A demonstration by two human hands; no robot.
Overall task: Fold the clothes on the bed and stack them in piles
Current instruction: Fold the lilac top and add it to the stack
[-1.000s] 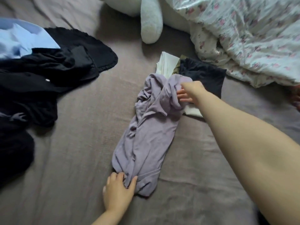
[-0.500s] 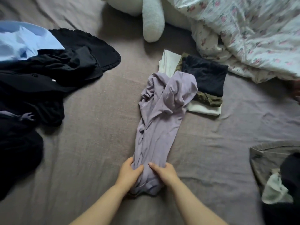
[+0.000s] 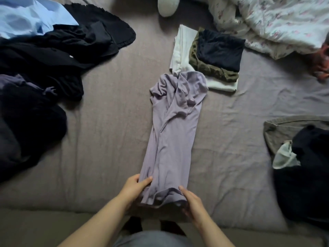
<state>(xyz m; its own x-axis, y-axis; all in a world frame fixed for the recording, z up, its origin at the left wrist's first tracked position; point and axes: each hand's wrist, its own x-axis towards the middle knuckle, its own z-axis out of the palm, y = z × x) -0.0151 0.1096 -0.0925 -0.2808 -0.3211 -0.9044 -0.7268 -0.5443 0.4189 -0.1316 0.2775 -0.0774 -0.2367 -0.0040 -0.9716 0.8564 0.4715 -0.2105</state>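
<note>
**Both hands at the near hem of the lilac top**

The lilac top lies mid-bed as a long narrow strip, its length running straight away from the person toward the folded pile, which its rumpled far end touches. The left hand and right hand pinch the near hem, thumbs on top, equally close. It looks soft, thin and creased. A fold away from the body seems likely next.

lilac garment in long strip on bed, folded pile beyond
</note>
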